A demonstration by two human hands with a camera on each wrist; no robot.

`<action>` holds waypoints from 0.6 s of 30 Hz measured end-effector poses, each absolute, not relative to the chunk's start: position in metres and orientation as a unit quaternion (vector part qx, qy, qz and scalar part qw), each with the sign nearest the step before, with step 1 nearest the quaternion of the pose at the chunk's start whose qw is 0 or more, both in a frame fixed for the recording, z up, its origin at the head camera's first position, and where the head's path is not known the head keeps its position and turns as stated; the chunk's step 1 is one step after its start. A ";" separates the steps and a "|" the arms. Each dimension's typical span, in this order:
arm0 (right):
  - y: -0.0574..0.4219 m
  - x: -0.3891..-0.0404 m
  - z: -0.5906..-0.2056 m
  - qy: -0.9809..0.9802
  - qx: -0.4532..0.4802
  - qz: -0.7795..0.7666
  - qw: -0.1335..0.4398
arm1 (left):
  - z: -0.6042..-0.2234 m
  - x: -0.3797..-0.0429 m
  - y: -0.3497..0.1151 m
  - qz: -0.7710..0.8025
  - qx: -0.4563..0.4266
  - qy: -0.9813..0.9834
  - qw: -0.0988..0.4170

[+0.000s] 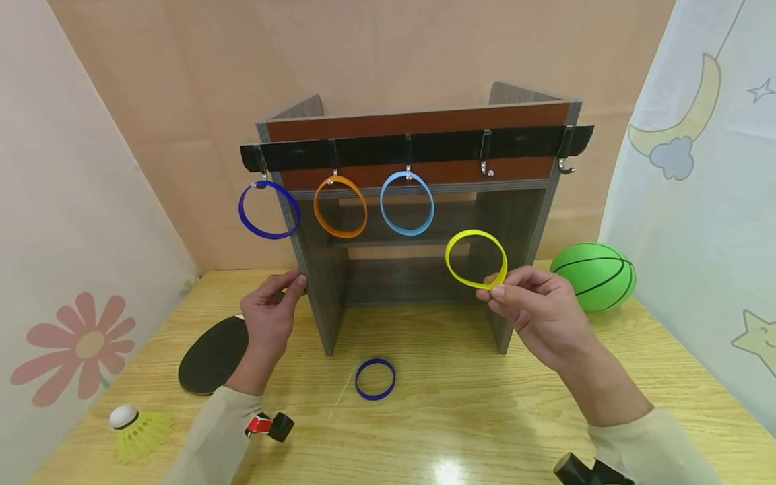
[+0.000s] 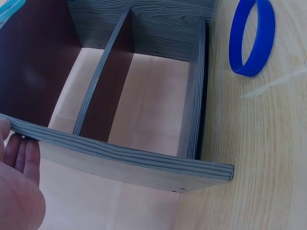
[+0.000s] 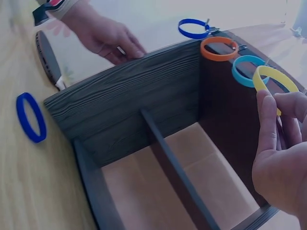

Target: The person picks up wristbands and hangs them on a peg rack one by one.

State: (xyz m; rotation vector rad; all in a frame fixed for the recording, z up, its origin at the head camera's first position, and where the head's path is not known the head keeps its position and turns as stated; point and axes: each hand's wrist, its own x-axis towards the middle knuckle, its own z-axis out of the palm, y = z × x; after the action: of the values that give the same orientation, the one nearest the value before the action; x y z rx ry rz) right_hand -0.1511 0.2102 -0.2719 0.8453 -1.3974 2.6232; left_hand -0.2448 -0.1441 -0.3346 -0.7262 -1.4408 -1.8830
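My right hand (image 1: 539, 310) pinches a yellow wristband (image 1: 475, 233) between thumb and fingers, holding it in front of a small grey wooden shelf (image 1: 324, 296), below the bare hooks. My left hand (image 1: 269, 320) grips the front edge of the shelf's left side panel, thumb in front; in the left wrist view its fingers (image 2: 31, 160) lie against the panel's outer face. From the black strip (image 1: 370, 148) hang a dark blue wristband (image 1: 269, 235), an orange wristband (image 1: 345, 235) and a light blue wristband (image 1: 408, 232), each on its own hook.
Two hooks at the right, one (image 1: 485, 167) beside the other (image 1: 565, 167), carry nothing. Another blue wristband (image 1: 376, 398) lies on the table before the shelf. A table tennis paddle (image 1: 212, 357) and a shuttlecock (image 1: 142, 434) lie left; a green ball (image 1: 597, 276) sits right.
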 end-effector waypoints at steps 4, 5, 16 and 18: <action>0.210 -0.152 -0.264 -0.423 0.269 0.864 0.040 | -0.335 -0.245 -0.144 -0.716 -0.280 -0.550 0.326; 0.210 -0.152 -0.263 -0.417 0.269 0.867 0.042 | -0.335 -0.245 -0.144 -0.716 -0.281 -0.550 0.326; 0.209 -0.156 -0.247 -0.351 0.285 0.891 0.049 | -0.335 -0.245 -0.145 -0.707 -0.288 -0.554 0.333; 0.209 -0.157 -0.244 -0.344 0.286 0.893 0.049 | -0.335 -0.245 -0.144 -0.709 -0.285 -0.553 0.332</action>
State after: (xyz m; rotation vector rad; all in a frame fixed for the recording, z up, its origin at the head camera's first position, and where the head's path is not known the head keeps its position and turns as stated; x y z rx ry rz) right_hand -0.1567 0.2088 -0.2438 0.8699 -1.0484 2.7209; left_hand -0.2451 -0.1443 -0.3345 -0.7446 -1.4455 -1.8523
